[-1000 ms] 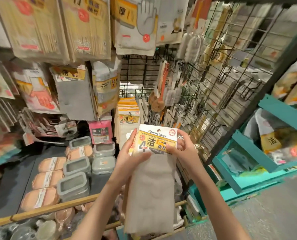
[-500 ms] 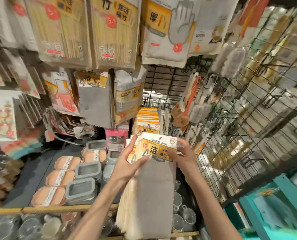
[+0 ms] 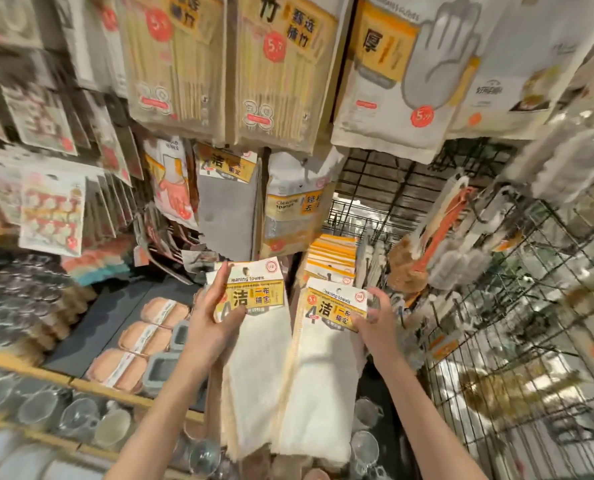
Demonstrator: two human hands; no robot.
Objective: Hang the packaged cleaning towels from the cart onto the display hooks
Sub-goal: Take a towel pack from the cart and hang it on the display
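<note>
Cream towel packs hang side by side, left hand [image 3: 208,323] gripping one [image 3: 254,344], right hand [image 3: 375,317] pinching the other [image 3: 323,368].

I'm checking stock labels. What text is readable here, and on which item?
"leaning towels", "洁", "4": towel pack in the left hand.
"leaning towels", "洁", "4": towel pack in the right hand.
"竹", "38": bamboo packs hanging above.
"厚": glove pack.
"Cleaning": sponge pack.
Smaller print and left-side packs: too blurred.

Fluffy cream cloth towels [image 3: 254,368] under glossy printed paper header cards [image 3: 254,292]. Black metal wire grid [image 3: 517,306] right. Clear shiny glass cups [image 3: 80,414] near left.
</note>
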